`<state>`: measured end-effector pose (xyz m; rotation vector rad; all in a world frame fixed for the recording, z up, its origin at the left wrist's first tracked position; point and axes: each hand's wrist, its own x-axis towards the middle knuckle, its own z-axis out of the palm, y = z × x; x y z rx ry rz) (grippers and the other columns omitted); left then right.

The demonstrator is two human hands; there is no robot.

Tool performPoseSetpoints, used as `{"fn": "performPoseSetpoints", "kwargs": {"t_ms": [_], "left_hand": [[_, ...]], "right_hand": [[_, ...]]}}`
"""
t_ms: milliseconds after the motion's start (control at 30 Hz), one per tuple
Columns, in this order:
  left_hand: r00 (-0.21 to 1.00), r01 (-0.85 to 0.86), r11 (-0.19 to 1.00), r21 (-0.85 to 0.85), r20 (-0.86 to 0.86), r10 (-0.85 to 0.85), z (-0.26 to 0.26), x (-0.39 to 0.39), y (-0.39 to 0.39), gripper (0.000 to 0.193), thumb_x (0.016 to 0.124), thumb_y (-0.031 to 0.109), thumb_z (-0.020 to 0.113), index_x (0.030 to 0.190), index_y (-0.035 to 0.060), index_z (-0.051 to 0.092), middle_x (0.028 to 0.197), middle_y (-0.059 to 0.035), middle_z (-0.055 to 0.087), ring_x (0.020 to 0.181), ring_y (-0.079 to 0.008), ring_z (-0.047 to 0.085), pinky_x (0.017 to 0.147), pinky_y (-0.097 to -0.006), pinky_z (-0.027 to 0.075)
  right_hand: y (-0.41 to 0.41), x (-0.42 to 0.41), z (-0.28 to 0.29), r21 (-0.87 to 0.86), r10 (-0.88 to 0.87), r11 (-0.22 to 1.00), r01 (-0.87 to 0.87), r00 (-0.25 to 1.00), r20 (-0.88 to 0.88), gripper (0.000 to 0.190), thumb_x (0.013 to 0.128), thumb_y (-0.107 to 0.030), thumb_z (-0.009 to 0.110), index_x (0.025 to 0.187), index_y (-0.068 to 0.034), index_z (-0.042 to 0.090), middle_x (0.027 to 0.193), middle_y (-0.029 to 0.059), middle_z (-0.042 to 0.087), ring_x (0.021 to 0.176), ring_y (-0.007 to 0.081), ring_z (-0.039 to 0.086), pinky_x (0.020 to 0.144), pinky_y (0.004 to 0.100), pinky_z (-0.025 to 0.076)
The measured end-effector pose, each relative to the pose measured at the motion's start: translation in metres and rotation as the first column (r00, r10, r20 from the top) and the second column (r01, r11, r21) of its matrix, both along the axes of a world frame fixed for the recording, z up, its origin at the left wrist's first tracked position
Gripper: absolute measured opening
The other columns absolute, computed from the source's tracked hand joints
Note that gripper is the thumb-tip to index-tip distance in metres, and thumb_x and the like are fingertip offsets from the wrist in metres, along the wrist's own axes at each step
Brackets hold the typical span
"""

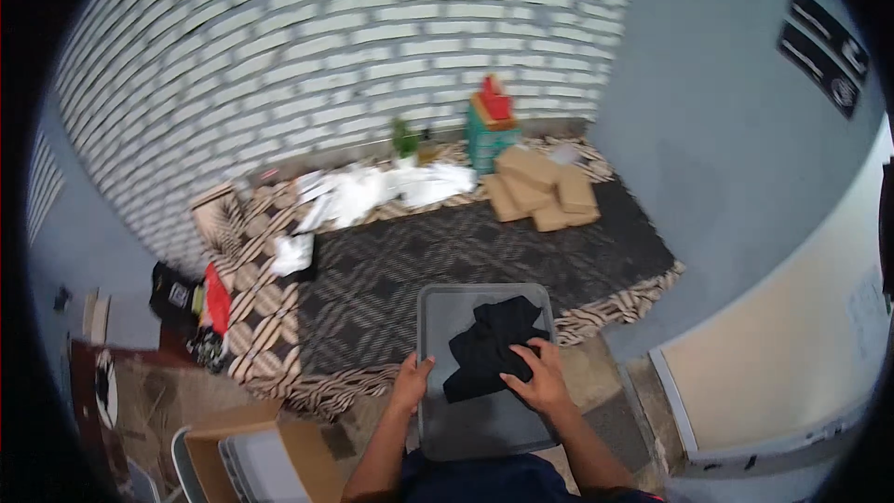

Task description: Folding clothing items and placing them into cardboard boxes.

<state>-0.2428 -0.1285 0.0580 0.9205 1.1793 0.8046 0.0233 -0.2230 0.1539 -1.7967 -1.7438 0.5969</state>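
Note:
A grey rectangular plastic tray [489, 436] lies in front of me, close to my body. My left hand [413, 383] grips its left rim, with the thumb on top. On the tray is a crumpled black cloth [489, 349], bunched towards the upper right. My right hand [538, 377] rests on the cloth's right side with fingers spread and bent; whether they pinch the fabric is not clear.
Beyond the tray is a dark patterned mat [391, 279] on a patterned cloth. Several brown cardboard boxes [545, 188], a teal drawer unit [489, 143], white packets [363, 192] and a potted plant [404, 140] stand along the brick wall. An open carton [311, 454] is at lower left.

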Motion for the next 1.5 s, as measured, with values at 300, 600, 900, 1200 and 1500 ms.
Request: {"fn": "performPoseSetpoints", "kwargs": {"t_ms": [300,600,900,1200,1500], "left_hand": [[0.626,0.776,0.58,0.25,-0.417,-0.659,0.069,0.286,0.097,0.041,0.097,0.032,0.061,0.119,-0.0029,0.062,0.102,-0.0194,0.069,0.095,-0.028,0.065,0.086,-0.038,0.049],[0.526,0.84,0.267,0.472,-0.829,-0.189,0.041,0.539,0.195,0.042,0.093,0.029,0.064,0.128,0.0073,0.058,0.134,-0.0194,0.052,0.124,-0.0415,0.051,0.101,-0.0522,0.042],[0.505,0.857,0.189,0.48,-0.855,-0.118,-0.05,0.531,0.137,0.051,0.091,0.034,0.067,0.132,0.0044,0.056,0.143,-0.0208,0.046,0.135,-0.0427,0.041,0.116,-0.0569,0.026],[0.918,0.275,0.746,0.607,-0.397,-0.015,-0.019,0.521,0.162,0.045,0.097,0.024,0.063,0.134,0.0019,0.049,0.126,-0.0186,0.054,0.119,-0.0317,0.051,0.107,-0.0439,0.038],[0.164,-0.389,0.461,0.798,-0.433,0.887,0.059,0.399,0.118,0.039,0.104,0.02,0.051,0.135,-0.0025,0.045,0.133,-0.0208,0.047,0.125,-0.0343,0.044,0.108,-0.0458,0.034]], "right_hand": [[-0.088,0.233,-0.086,-0.198,-0.465,0.668,0.718,0.194,-0.864,0.049,0.077,0.009,0.065,0.124,-0.002,0.055,0.127,0.0225,0.058,0.113,0.0339,0.062,0.095,0.0403,0.053],[0.05,0.358,-0.15,-0.065,-0.529,0.327,0.943,0.126,-0.839,0.055,0.087,0.003,0.065,0.138,0.003,0.045,0.13,0.0165,0.056,0.117,0.0251,0.057,0.103,0.0355,0.043],[0.117,0.458,-0.116,0.2,-0.838,0.533,0.822,0.481,0.258,0.066,0.077,-0.025,0.083,0.131,-0.004,0.052,0.15,0.0318,0.032,0.128,0.0523,0.044,0.102,0.0562,0.041],[0.185,0.467,-0.071,-0.343,-0.053,0.939,-0.013,0.982,-0.183,0.077,0.084,-0.036,0.078,0.148,-0.015,0.041,0.148,0.0303,0.031,0.134,0.0483,0.038,0.113,0.0512,0.034],[0.314,0.408,-0.051,0.145,0.227,0.973,-0.178,0.841,-0.491,0.076,0.092,-0.042,0.07,0.145,0.0,0.034,0.142,0.0295,0.037,0.135,0.0438,0.038,0.11,0.054,0.032]]}}
